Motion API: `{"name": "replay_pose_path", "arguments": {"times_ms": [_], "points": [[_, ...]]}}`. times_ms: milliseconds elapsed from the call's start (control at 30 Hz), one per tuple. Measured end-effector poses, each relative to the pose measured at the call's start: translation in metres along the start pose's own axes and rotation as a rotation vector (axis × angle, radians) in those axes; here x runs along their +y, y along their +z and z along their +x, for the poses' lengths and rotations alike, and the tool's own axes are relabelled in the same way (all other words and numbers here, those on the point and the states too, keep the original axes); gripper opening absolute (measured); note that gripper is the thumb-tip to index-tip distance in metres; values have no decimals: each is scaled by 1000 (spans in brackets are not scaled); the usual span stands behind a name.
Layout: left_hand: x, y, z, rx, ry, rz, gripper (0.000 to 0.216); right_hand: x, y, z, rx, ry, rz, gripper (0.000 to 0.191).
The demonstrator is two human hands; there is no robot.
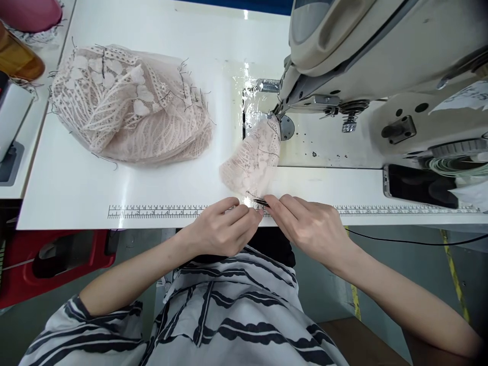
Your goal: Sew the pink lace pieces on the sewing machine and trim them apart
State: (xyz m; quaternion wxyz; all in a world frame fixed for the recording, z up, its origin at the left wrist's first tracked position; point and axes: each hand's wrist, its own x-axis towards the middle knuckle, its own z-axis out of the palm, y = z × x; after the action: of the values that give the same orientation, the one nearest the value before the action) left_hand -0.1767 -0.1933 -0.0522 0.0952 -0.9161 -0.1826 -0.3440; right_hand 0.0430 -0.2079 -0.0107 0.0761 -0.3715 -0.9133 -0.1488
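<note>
A small pale pink lace piece (251,157) lies under the needle area of the sewing machine (343,66) and reaches toward the table's front edge. At that near end my right hand (310,221) is closed on a small dark pointed tool (261,202), whose exact kind I cannot make out. Beside it, my left hand (229,226) is closed in a pinch, its fingertips close to the tool. Whatever those left fingers hold is hidden. Dark thread ends show on the lace just beyond the tool tip.
A heap of pink lace (129,104) with loose dark threads lies on the left. A printed ruler (152,211) runs along the front edge. To the right lie a phone (419,185) and a coil of pale green cord (453,165). A red stool (76,259) stands below left.
</note>
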Motion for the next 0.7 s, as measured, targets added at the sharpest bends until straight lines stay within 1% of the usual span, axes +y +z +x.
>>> {"name": "replay_pose_path", "arguments": {"times_ms": [167,500,600,700], "points": [[0,0,-1,-6,-2,-13,13,0,-1,2,23,-13,-17,21],[0,1,-2,6,-3,-46,8,1,-1,2,45,-41,-15,21],[1,-1,-1,5,-10,-53,8,3,-3,-2,41,-28,2,21],[11,0,3,39,-53,-60,7,14,-1,-12,38,26,-3,17]]}}
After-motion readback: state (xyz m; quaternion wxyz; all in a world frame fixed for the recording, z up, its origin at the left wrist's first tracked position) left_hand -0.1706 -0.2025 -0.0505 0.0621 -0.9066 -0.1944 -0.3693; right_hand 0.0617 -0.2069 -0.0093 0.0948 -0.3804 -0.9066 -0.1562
